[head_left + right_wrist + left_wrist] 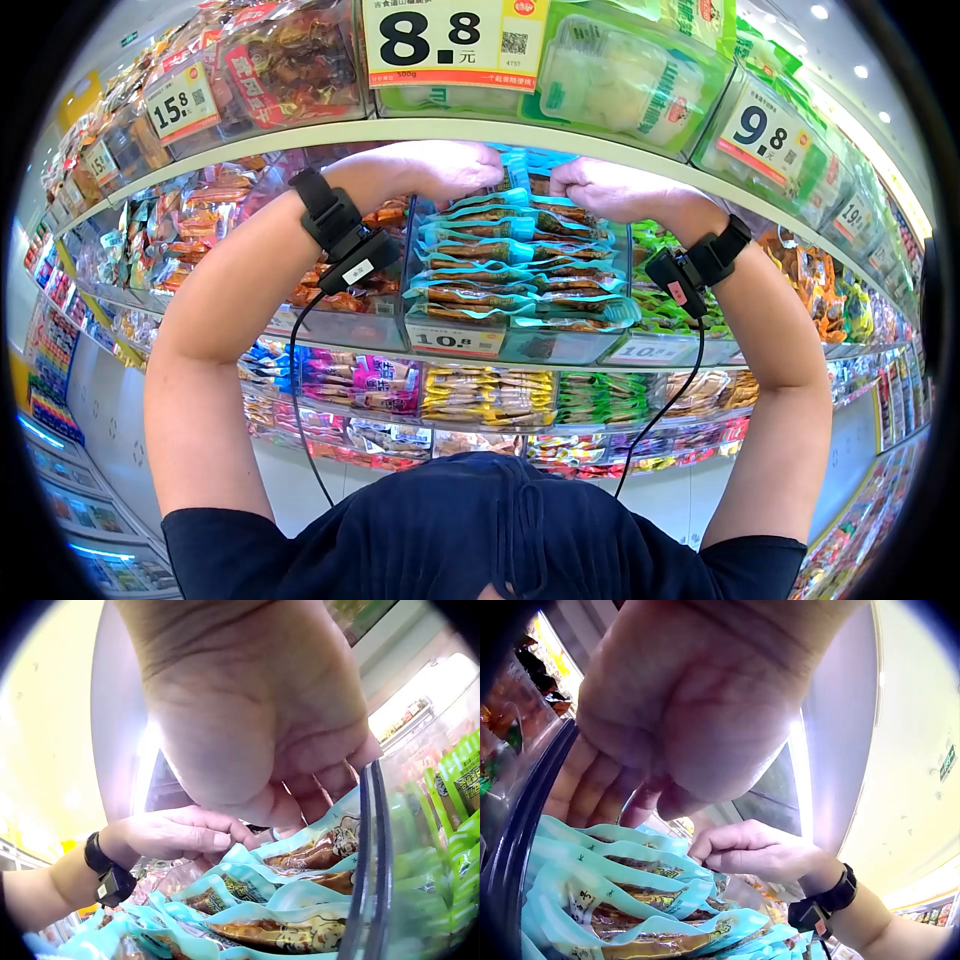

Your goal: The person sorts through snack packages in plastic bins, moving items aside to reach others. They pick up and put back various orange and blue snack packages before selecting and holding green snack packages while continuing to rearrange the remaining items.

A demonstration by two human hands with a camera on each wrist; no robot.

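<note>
Rows of light-blue snack packets (480,265) stand on edge in a clear bin on the middle shelf, brown food showing through their windows. Over the back left of the bin, my left hand (455,172) curls its fingers down behind the packet tops (592,832), thumb on the near side, gripping there. My right hand (615,188) does likewise at the back right, its fingers and thumb about the upper edge of a blue packet (319,844). Both palms face the packets, and the fingertips are partly hidden behind them.
Close above my wrists runs the upper shelf edge (400,130) with a large price tag (455,40). A dark-rimmed divider (373,855) separates the blue packets from green packets (450,855). Orange-brown snacks (210,220) fill the left bins. Lower shelves carry yellow packets (485,393).
</note>
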